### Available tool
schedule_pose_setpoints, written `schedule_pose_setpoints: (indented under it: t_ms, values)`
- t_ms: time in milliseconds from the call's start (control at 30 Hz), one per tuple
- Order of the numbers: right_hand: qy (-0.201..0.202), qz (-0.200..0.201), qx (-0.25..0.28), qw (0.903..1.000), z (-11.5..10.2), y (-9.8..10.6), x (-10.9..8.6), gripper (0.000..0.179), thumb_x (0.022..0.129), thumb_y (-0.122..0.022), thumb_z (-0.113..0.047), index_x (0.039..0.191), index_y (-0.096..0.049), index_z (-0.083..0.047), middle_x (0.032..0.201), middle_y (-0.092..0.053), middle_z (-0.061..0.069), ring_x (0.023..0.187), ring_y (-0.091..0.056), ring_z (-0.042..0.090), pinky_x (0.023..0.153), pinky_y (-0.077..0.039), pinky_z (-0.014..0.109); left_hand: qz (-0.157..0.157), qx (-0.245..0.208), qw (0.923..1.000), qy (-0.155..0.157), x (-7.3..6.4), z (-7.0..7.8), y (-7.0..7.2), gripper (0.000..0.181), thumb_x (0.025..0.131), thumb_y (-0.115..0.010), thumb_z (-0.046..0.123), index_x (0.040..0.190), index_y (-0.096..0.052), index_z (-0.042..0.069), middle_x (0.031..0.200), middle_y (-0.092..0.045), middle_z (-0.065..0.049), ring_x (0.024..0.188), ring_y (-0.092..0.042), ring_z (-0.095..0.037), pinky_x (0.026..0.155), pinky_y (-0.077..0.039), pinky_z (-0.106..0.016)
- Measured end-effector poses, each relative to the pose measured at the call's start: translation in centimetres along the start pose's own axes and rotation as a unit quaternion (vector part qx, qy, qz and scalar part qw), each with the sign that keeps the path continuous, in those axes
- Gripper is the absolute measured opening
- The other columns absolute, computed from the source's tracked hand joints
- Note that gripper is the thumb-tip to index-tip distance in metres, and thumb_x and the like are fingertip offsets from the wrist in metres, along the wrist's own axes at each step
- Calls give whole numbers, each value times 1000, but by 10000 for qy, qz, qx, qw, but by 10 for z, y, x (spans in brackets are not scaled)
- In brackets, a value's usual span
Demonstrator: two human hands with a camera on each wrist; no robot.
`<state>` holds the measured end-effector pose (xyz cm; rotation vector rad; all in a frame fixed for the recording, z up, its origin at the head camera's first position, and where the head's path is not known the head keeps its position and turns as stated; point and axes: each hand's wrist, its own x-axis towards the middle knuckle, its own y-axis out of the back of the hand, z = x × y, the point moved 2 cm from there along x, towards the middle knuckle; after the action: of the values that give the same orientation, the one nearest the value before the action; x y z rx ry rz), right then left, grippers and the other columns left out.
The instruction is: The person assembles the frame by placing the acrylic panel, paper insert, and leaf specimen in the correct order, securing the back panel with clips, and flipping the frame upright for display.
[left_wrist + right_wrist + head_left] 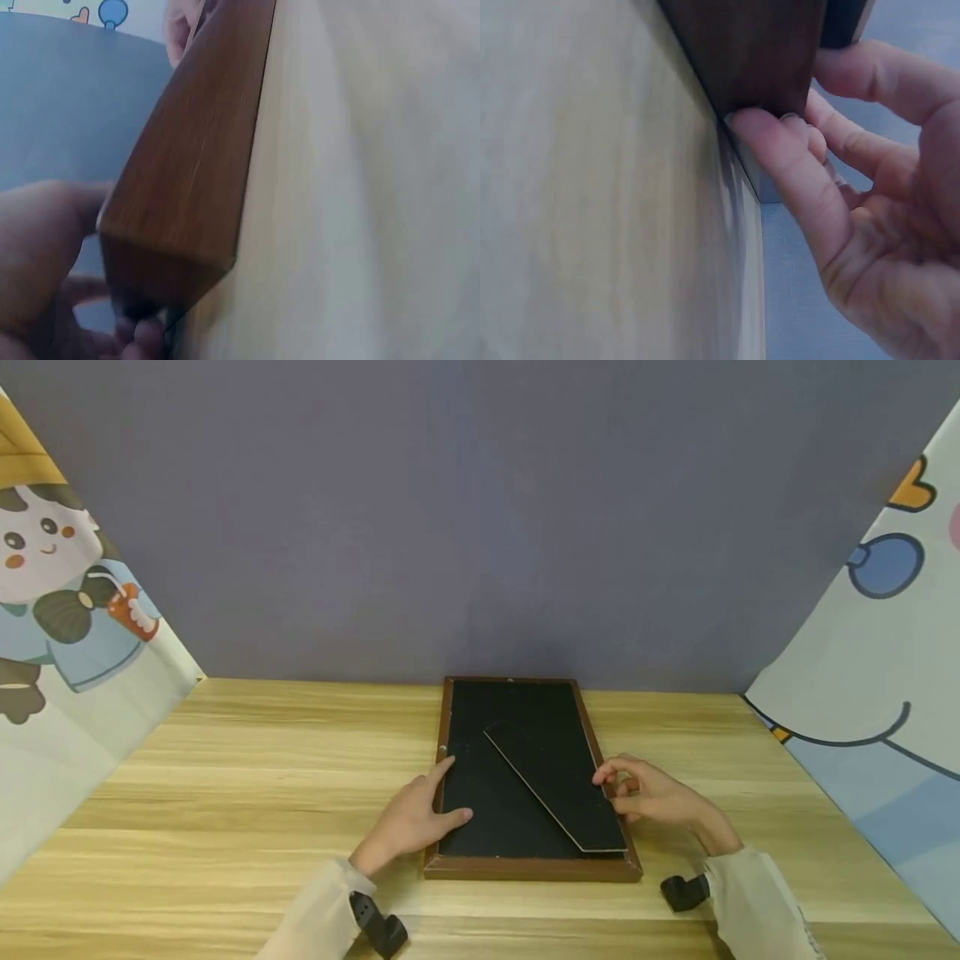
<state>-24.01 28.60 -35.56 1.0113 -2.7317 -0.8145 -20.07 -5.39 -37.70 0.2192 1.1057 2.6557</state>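
Note:
A brown wooden picture frame (525,868) lies with its black backing board (487,810) facing up. A black easel stand (555,785) slants across the board. At the frame's left side, my left hand (408,818) holds the edge, its thumb over the board; in the left wrist view, curled fingertips (146,337) meet the frame's side near the table. My right hand (654,795) grips the right rail. In the right wrist view, its thumb (780,150) presses the frame's side low down, and the index finger reaches over the top. The frame's front is hidden.
The frame rests on a light wood-grain table (247,793), its far end near the grey back wall (480,527). Cartoon-printed panels (67,593) stand at both sides. A small black device (378,927) is strapped to each wrist over the pale sleeves.

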Motion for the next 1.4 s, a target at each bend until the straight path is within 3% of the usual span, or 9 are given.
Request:
schedule_pose_setpoints:
  t_ms: [67, 167, 267, 433, 900, 1100, 1300, 1400]
  values:
    - [9, -68, 48, 10000, -1, 0, 0, 36, 86, -54, 5, 121, -45, 10, 103, -33, 17, 63, -37, 4, 51, -40, 21, -4, 203, 9998, 25, 1, 0, 1, 76, 84, -70, 37, 145, -38, 6, 125, -57, -27, 104, -59, -37, 89, -49, -51]
    - [0, -131, 109, 9999, -2, 0, 1, 42, 87, -53, 5, 127, -42, 11, 100, -30, 15, 62, -35, 5, 51, -38, 21, -161, 180, 9996, 165, 2, 1, 2, 76, 83, -71, 38, 145, -39, 8, 129, -53, -28, 113, -55, -41, 94, -47, -53]
    - [-11, -132, 99, 9999, -1, 0, 1, 44, 86, -53, 5, 128, -42, 11, 100, -30, 14, 63, -36, 5, 51, -39, 22, -279, 135, 9991, 302, 2, 2, 3, 76, 83, -71, 38, 145, -39, 8, 135, -49, -28, 123, -49, -43, 100, -42, -55]
    - [-80, -136, 89, 9998, 2, 0, 1, 43, 87, -54, 5, 128, -43, 10, 100, -30, 14, 65, -39, 4, 53, -43, 22, -387, 168, 9983, 413, 3, 4, 2, 78, 83, -71, 40, 146, -37, 9, 138, -47, -26, 125, -48, -42, 101, -42, -55]
    - [18, -305, 23, 9995, 7, 2, -4, 41, 96, -53, -7, 131, -40, 9, 107, -32, 20, 70, -47, 6, 62, -54, 29, -456, 196, 9981, 365, 2, 4, 2, 79, 83, -71, 42, 146, -37, 10, 139, -48, -24, 124, -49, -42, 99, -43, -56]
    - [-43, -258, 107, 9996, 9, 3, -2, 40, 95, -54, -6, 131, -41, 9, 105, -31, 19, 67, -46, 5, 61, -53, 28, -415, 281, 9980, 374, 2, 3, 1, 79, 83, -70, 44, 147, -37, 12, 137, -49, -24, 123, -49, -42, 98, -44, -57]
    - [-46, -199, 159, 9997, 8, 2, -1, 38, 94, -54, -3, 129, -42, 10, 103, -31, 17, 65, -44, 5, 58, -51, 26, -333, 520, 9978, 239, 1, 2, 1, 79, 83, -68, 48, 147, -36, 12, 129, -55, -26, 107, -60, -38, 84, -51, -52]
    - [-108, -161, 160, 9997, 5, 2, -1, 38, 94, -55, -3, 128, -42, 9, 102, -31, 16, 65, -44, 5, 58, -51, 26, -320, 435, 9983, 208, -1, 1, 2, 80, 83, -67, 48, 147, -36, 14, 131, -53, -25, 108, -59, -39, 84, -51, -53]
